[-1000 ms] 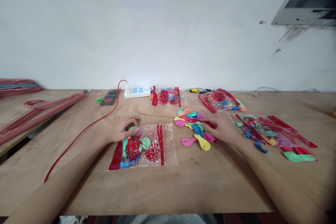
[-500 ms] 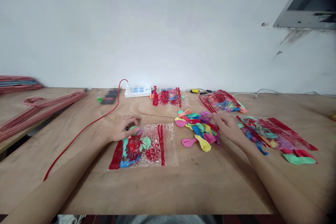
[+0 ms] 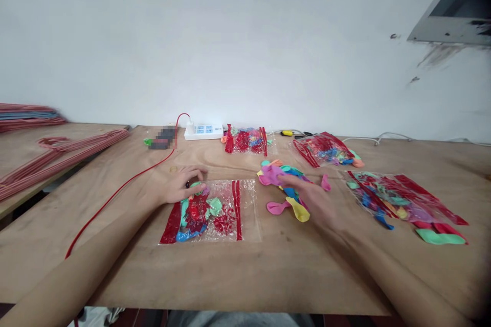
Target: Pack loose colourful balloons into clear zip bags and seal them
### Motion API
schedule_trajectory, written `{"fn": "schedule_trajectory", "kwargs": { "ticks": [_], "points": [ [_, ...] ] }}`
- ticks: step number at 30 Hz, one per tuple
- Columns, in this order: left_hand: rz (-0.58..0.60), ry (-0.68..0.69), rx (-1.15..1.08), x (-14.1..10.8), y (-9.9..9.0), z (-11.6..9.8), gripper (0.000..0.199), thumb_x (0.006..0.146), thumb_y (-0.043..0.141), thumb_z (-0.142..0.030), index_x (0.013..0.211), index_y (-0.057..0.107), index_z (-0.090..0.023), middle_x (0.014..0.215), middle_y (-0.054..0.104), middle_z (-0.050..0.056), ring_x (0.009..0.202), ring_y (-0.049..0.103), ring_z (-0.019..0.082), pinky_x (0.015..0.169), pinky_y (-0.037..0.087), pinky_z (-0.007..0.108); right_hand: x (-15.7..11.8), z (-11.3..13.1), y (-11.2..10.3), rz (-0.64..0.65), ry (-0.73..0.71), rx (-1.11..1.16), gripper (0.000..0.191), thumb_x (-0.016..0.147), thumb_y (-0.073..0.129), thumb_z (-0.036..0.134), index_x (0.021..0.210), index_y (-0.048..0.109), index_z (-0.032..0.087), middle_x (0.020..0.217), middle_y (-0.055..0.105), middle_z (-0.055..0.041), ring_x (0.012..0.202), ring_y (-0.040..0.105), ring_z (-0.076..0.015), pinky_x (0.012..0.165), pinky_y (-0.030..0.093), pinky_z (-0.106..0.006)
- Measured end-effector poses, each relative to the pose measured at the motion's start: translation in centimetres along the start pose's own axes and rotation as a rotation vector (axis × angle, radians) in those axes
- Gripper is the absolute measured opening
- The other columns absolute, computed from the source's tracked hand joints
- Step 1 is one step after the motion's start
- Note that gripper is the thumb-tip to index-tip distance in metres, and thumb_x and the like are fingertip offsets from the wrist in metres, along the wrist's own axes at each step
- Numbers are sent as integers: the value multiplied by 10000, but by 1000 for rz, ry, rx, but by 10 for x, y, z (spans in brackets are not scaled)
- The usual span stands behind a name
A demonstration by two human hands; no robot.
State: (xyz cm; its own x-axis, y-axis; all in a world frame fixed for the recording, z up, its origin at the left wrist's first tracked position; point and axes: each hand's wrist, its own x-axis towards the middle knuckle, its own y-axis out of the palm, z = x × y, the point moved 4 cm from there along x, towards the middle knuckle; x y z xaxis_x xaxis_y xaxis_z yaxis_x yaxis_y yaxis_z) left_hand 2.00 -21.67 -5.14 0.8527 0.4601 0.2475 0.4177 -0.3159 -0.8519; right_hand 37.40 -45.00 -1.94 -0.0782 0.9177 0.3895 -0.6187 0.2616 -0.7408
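Note:
A clear bag with red bands [image 3: 222,214] lies flat on the wooden table, with green, blue and red balloons in its left part. My left hand [image 3: 178,186] rests at the bag's upper left corner, its fingers curled over a green balloon there. To the right is a loose pile of coloured balloons [image 3: 293,171]. Over this pile my right hand [image 3: 310,196], blurred, is closed on a purple-pink balloon [image 3: 270,176]. A pink balloon [image 3: 276,208] and a yellow balloon [image 3: 299,210] lie at the pile's near edge.
More balloon bags lie at the back [image 3: 247,140], back right [image 3: 326,149] and right [image 3: 402,196]. A white power strip [image 3: 203,132] stands by the wall, and a red cable [image 3: 126,184] runs down the left side. Bundled pink strands [image 3: 84,148] lie far left.
My right hand has moved left across the pile with a purple-pink balloon. A small pink balloon now shows at the pile's right. My left hand stays at the bag's corner.

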Motion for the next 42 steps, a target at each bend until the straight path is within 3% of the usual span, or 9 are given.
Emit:
{"fn": "schedule_trajectory", "kwargs": {
  "ticks": [4,9,13,19,27,31,36,39,42],
  "points": [
    [-13,-1,1,0,1,2,402,1030,573,-633,1002,668,-243,1440,688,88,1291,648,326,1146,509,515,-2,31,30,213,-209,36,482,1109,568,428,1589,564,374,1546,651,-56,1484,553,-322,1243,460,-577],
    [-17,4,-3,0,3,4,405,1035,569,-636,982,654,-243,1443,685,83,1267,660,318,1135,506,505,2,31,40,213,-281,-21,409,1101,587,322,1504,649,339,1477,696,-67,1386,622,-287,1235,452,-547],
    [-8,12,-6,0,4,5,414,1043,563,-646,992,644,-243,1447,677,80,1284,646,315,1137,497,498,1,39,47,282,-300,-56,377,1088,604,340,1455,693,329,1436,717,-78,1365,626,-296,1197,478,-555],
    [-13,23,-14,0,4,6,417,1040,566,-646,985,642,-239,1434,683,90,1273,651,313,1119,511,489,-9,61,64,436,-348,65,615,1037,680,468,1616,533,321,1597,604,-89,1552,468,-337,1263,406,-595],
    [-21,19,-35,1,3,4,412,1026,582,-641,970,647,-238,1433,691,94,1266,659,323,1131,506,514,-2,47,65,192,-382,-54,332,1085,562,297,1375,722,289,1328,773,-86,1304,659,-305,1147,505,-559],
    [-22,27,-29,1,4,5,418,1029,577,-649,969,644,-241,1432,691,93,1271,660,319,1134,504,507,-6,56,78,292,-379,-139,451,1085,571,377,1516,636,260,1451,719,-100,1457,556,-357,1261,362,-652],
    [-18,20,-31,1,4,6,414,1032,580,-643,961,643,-239,1444,685,96,1279,657,319,1141,494,514,-12,61,84,480,-441,-63,638,1082,585,465,1669,447,258,1637,559,-90,1633,327,-341,1334,236,-642],
    [-15,12,-25,1,3,4,414,1028,582,-640,963,651,-237,1442,687,101,1275,659,326,1136,500,520,-5,50,72,344,-447,-61,573,1109,520,383,1666,452,266,1622,577,-90,1587,415,-325,1291,339,-615],
    [-15,16,-23,1,2,2,420,1024,580,-644,964,660,-237,1431,694,98,1252,669,323,1124,518,505,4,30,48,118,-380,-111,413,1109,510,308,1496,654,298,1471,709,-75,1421,595,-315,1191,457,-585]
  ]
}}
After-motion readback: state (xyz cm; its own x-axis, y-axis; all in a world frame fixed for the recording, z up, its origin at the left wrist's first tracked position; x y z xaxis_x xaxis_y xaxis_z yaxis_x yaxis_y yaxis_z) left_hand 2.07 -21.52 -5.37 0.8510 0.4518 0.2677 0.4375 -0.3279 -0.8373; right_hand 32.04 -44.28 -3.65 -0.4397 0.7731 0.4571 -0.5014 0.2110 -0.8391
